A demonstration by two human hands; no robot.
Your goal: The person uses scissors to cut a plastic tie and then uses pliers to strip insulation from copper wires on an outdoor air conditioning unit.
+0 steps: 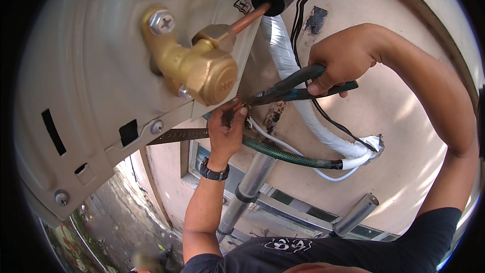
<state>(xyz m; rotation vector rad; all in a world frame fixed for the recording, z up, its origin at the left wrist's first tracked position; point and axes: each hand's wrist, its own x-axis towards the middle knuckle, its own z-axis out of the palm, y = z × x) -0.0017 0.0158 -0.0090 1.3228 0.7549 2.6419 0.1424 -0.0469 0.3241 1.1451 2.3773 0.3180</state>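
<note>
My right hand (343, 58) is closed round the dark green handles of a pair of pliers (290, 91). The pliers' jaws point left and reach the fingertips of my left hand (226, 134). That hand, with a black watch at its wrist, pinches thin coloured wires (243, 105) under the lower edge of a beige metal casing (116, 60). A white cable (283, 144) runs from near these wires toward the wall. How the jaws sit on the wires is too small to make out.
A brass valve (202, 65) with a copper pipe (251, 16) juts from the casing above my left hand. A white-wrapped pipe bundle (323, 130) and a green braided hose (288, 154) lead to a wall hole. Metal posts (250, 182) and a rusty bracket (179, 135) stand below.
</note>
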